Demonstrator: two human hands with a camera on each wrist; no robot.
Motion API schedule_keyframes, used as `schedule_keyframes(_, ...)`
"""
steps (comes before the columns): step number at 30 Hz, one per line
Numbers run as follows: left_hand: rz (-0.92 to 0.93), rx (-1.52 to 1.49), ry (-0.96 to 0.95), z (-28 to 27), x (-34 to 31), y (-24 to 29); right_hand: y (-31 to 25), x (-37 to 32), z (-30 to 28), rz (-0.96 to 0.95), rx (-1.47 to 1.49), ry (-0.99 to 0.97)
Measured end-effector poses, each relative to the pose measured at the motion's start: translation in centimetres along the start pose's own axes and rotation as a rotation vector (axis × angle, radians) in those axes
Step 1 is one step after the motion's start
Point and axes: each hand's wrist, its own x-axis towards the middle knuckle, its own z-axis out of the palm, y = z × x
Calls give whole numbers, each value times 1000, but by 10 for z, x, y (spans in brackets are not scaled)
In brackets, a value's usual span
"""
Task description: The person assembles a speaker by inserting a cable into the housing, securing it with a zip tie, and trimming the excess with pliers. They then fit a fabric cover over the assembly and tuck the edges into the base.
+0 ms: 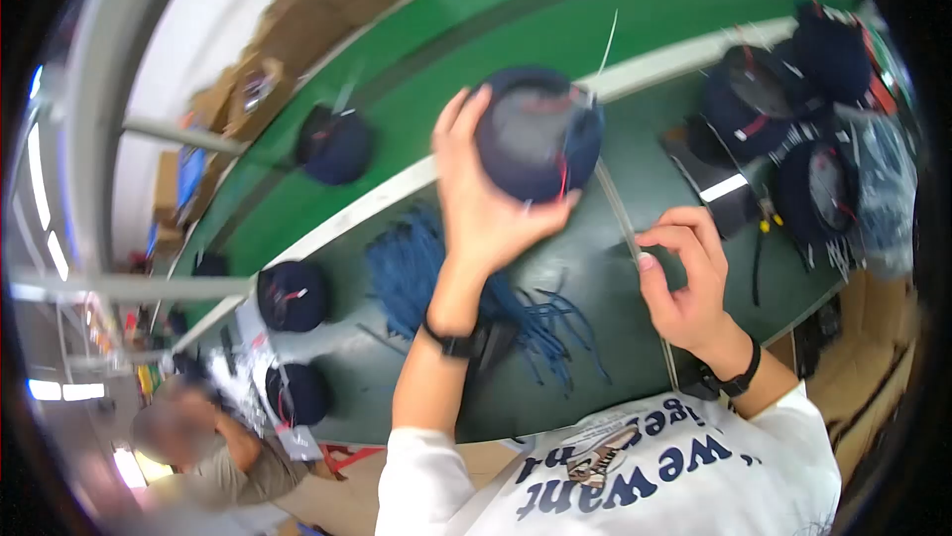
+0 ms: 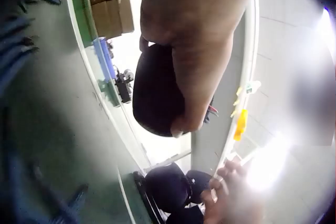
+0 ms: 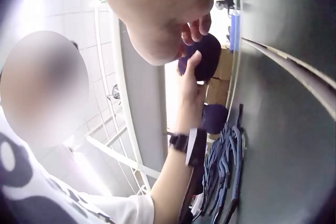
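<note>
My left hand (image 1: 481, 204) grips a round navy cap (image 1: 511, 164) at its edge, held up over the table, with its grey inside facing the head camera. A red strip and a thin white tag string hang on the cap. The left wrist view shows the thumb against the dark cap (image 2: 157, 95). To the right of the cap and apart from it, my right hand (image 1: 689, 283) hovers over the table with bent fingers, a gap showing between thumb and index fingertip. Below the left hand lies a bundle of blue fabric strips (image 1: 407, 263).
Several navy caps (image 1: 818, 189) and a clear plastic bag (image 1: 886, 189) are on the right. A yellow-handled tool (image 1: 766, 219) lies beside them. More caps (image 1: 293, 295) stand at the left. A green belt (image 1: 416, 80) runs behind the table, and a blurred person (image 1: 248, 457) sits far left.
</note>
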Motion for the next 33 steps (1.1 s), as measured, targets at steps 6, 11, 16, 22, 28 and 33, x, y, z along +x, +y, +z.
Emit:
schedule_keyframes(6,-335,52,187,60,99,-117,17,-8,21,206,194,-384)
schedule_keyframes(11,-178,837,-318,-2,93,-112,12,-7,12,257,199,-361)
schedule_keyframes(16,-832,966,15,-117,80,-166,2,-10,10,203,241,-366)
schedule_keyframes(22,-288,409,-215,-125,51,-137,3,-10,7,300,339,-350)
schedule_keyframes(28,110,-72,-712,-49,20,-15,21,10,-12,568,690,-123)
schedule_keyframes(33,158,256,-745,-56,15,42,24,6,-8,449,576,-298)
